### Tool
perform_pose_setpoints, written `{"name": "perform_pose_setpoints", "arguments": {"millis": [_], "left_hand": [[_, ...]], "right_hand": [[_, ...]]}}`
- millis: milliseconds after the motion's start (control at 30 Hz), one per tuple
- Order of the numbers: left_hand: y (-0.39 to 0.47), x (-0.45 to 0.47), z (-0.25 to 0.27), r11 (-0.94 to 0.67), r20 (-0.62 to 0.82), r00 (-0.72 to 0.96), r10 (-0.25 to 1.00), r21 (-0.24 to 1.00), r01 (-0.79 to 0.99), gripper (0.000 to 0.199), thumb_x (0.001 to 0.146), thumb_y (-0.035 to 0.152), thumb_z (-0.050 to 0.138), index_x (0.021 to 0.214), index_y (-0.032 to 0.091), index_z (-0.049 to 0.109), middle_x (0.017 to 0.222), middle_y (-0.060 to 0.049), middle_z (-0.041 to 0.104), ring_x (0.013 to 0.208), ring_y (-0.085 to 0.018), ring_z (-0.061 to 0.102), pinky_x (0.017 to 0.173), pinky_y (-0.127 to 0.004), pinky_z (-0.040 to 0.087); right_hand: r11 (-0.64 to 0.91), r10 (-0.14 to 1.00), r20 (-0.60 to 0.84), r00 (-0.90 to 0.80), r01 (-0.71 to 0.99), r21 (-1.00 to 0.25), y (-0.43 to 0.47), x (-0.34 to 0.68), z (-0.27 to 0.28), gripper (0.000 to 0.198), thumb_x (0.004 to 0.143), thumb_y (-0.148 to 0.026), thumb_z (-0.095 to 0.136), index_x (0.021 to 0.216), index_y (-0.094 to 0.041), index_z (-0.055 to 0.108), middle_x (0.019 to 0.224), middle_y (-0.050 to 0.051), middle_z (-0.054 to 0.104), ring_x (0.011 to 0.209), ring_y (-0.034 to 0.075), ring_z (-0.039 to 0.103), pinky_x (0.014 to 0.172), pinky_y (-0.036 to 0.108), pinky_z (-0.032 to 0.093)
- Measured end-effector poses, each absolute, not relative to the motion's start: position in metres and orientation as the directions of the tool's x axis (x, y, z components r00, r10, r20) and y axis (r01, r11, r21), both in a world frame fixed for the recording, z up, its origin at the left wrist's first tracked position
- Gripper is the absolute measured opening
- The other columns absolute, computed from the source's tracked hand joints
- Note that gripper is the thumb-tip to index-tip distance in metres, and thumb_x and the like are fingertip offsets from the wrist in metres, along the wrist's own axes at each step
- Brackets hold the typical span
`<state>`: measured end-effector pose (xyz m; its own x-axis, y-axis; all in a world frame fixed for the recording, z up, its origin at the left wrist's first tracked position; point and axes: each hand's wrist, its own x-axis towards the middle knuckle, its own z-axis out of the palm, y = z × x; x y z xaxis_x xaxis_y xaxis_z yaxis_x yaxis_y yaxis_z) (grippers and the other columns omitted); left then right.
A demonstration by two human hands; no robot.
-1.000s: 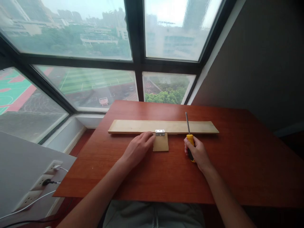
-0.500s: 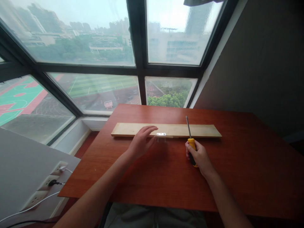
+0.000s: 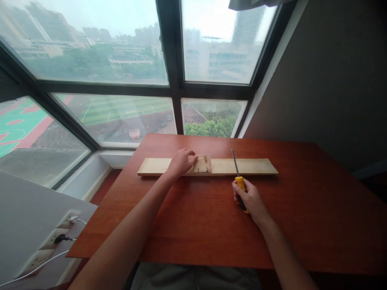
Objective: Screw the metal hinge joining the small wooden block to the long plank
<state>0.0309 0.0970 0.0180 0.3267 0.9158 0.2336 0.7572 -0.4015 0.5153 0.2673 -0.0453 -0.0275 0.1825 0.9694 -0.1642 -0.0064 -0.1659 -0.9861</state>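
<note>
My right hand (image 3: 249, 197) is wrapped round the yellow-and-black handle of a screwdriver (image 3: 241, 185), whose shaft points up and away over the board. A long pale wooden board (image 3: 242, 166) lies across the table. Over its middle is a small squarish tan piece (image 3: 202, 164) with small metal bits near its lower edge; its exact kind is unclear. My left hand (image 3: 183, 161) is closed at the left edge of this piece, fingertips on its upper left corner. The thumb is mostly hidden.
The red-brown table (image 3: 193, 225) stands before large windows (image 3: 211, 52). A dark wall (image 3: 332, 80) rises on the right. Wall sockets (image 3: 50, 237) with plugs and cables are at the lower left, beside the table's edge.
My left hand has moved up and closed in. The small metal plate seen at the board's front edge no longer shows; the tan piece now does. My right hand still holds the screwdriver.
</note>
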Motion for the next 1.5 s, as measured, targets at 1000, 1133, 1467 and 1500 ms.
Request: {"name": "perform_pose_setpoints", "arguments": {"millis": [1000,1133,1467,1500], "left_hand": [[0.001,-0.018,0.024,-0.676,0.278,0.617,0.736,0.349,0.649,0.044,0.083,0.01,0.051,0.123,0.026,0.06,0.14,-0.009,0.051,0.125,-0.026,0.05,0.106,-0.045,0.043],[0.019,-0.031,0.017,-0.577,0.305,0.501,0.81,0.258,0.775,0.039,0.087,0.016,0.048,0.123,0.023,0.059,0.137,-0.012,0.053,0.123,-0.028,0.052,0.104,-0.051,0.041],[0.024,-0.021,-0.002,-0.46,0.135,0.452,0.882,0.039,0.887,0.05,0.096,0.026,0.037,0.145,0.031,0.039,0.154,-0.013,0.036,0.142,-0.037,0.029,0.109,-0.065,0.021],[0.025,-0.02,-0.003,-0.46,0.139,0.45,0.882,0.048,0.887,0.05,0.096,0.026,0.036,0.145,0.032,0.04,0.154,-0.012,0.036,0.142,-0.037,0.029,0.109,-0.064,0.02]], "right_hand": [[-0.156,0.978,-0.155,0.139,-0.004,-0.988,-0.047,0.267,-0.025,0.03,0.079,-0.048,0.065,0.09,-0.021,0.056,0.061,-0.005,0.051,0.05,0.011,0.048,0.044,0.023,0.04],[-0.156,0.977,-0.154,0.148,0.001,-0.988,-0.046,0.266,-0.025,0.031,0.077,-0.048,0.066,0.089,-0.021,0.057,0.06,-0.005,0.052,0.049,0.012,0.048,0.045,0.024,0.041],[-0.067,0.981,-0.052,0.188,0.075,-0.995,-0.05,0.27,-0.021,0.026,0.082,-0.041,0.06,0.095,-0.019,0.062,0.07,0.0,0.057,0.059,0.013,0.05,0.054,0.025,0.043],[-0.058,0.979,-0.04,0.198,0.084,-0.995,-0.05,0.27,-0.022,0.025,0.082,-0.04,0.059,0.095,-0.019,0.062,0.072,0.0,0.058,0.061,0.014,0.051,0.056,0.026,0.044]]}}
